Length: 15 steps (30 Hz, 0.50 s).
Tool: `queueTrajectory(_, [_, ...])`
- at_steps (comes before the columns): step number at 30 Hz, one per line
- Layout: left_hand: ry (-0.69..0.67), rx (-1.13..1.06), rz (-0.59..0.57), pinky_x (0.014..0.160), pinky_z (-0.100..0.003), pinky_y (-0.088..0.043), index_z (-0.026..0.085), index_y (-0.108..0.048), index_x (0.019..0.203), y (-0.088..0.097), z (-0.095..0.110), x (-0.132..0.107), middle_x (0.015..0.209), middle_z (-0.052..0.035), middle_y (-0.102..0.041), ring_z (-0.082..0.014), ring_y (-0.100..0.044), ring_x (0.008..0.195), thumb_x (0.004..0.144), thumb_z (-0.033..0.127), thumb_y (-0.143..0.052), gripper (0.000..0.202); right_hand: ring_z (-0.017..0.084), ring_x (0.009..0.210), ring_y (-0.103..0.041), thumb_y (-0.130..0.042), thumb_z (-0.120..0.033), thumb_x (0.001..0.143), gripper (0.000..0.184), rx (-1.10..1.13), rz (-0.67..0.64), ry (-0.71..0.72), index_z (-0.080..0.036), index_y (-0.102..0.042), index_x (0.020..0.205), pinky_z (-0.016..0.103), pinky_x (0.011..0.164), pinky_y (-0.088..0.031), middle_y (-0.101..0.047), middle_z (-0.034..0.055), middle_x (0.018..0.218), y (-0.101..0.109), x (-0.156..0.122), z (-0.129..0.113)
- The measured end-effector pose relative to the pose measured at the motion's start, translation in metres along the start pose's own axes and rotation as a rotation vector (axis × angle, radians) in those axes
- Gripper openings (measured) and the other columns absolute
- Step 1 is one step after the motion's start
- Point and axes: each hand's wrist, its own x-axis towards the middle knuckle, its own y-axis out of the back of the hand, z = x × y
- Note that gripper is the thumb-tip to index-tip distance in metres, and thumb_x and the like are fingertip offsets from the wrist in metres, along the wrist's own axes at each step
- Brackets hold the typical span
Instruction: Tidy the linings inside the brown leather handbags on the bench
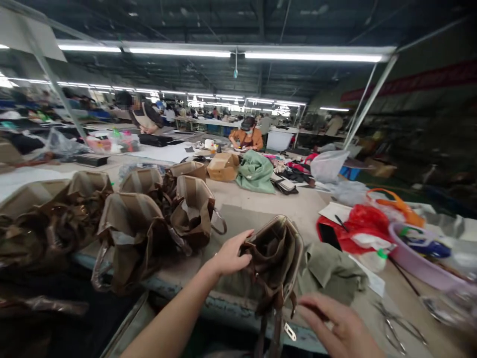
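Note:
A brown handbag (274,253) stands at the front edge of the table, its mouth facing up and its folds showing inside. My left hand (233,252) grips the bag's left rim between thumb and fingers. Just right of the bag, my right hand (337,323) is slightly blurred, thumb and fingers apart, holding nothing I can see. Its fingertips are close to a brown strap (293,303); whether they touch it I cannot tell. Below the bag, a small metal plate (289,332) hangs by the straps. Several similar brown bags (130,238) stand to the left.
Green-grey cloth (330,273) lies right of the bag, with scissors (398,325) nearer me. Beyond are a red plastic bag (367,226) and a lilac basin (421,268). A green cloth bundle (255,171) lies further back. Two people (250,136) work across the table.

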Motion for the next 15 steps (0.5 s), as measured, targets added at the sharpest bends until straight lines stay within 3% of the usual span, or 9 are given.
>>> queueTrajectory(3, [0.045, 0.012, 0.021, 0.099, -0.035, -0.035, 0.018, -0.038, 0.130, -0.002, 0.001, -0.001, 0.129, -0.0069, -0.047, -0.0235, -0.046, 0.115, 0.072, 0.033, -0.057, 0.062, 0.016, 0.085, -0.059, -0.047, -0.032, 0.084, 0.023, -0.095, 0.163, 0.149, -0.025, -0.057, 0.103, 0.026, 0.075, -0.049, -0.063, 0.0044, 0.097, 0.015, 0.029, -0.007])
queueTrajectory(6, [0.081, 0.028, 0.042, 0.093, -0.032, -0.041, 0.019, -0.045, 0.124, -0.005, 0.000, 0.002, 0.117, -0.0058, -0.057, -0.0219, -0.054, 0.104, 0.072, 0.043, -0.058, 0.059, 0.019, 0.099, -0.052, -0.051, -0.028, 0.082, 0.030, -0.225, 0.134, 0.284, -0.023, -0.055, 0.111, 0.033, 0.087, -0.044, -0.060, 0.0060, 0.106, 0.011, 0.064, -0.012])
queueTrajectory(11, [0.085, 0.069, 0.046, 0.079, -0.025, -0.045, 0.023, -0.058, 0.108, -0.010, -0.006, 0.008, 0.095, -0.0001, -0.067, -0.0178, -0.060, 0.088, 0.075, 0.040, -0.056, 0.037, 0.018, 0.088, -0.053, -0.057, -0.027, 0.078, 0.017, -0.458, -0.022, 0.309, -0.022, -0.065, 0.092, 0.032, 0.082, -0.040, -0.064, 0.0032, 0.091, -0.002, 0.109, -0.008])
queueTrajectory(15, [0.052, 0.119, 0.037, 0.075, -0.023, -0.044, 0.023, -0.063, 0.099, -0.008, -0.006, 0.009, 0.094, 0.0004, -0.068, -0.0168, -0.060, 0.086, 0.080, 0.035, -0.050, 0.026, 0.016, 0.079, -0.054, -0.050, -0.031, 0.083, 0.019, -0.593, -0.092, 0.209, -0.022, -0.065, 0.078, 0.027, 0.072, -0.038, -0.063, 0.0022, 0.079, -0.004, 0.116, -0.009])
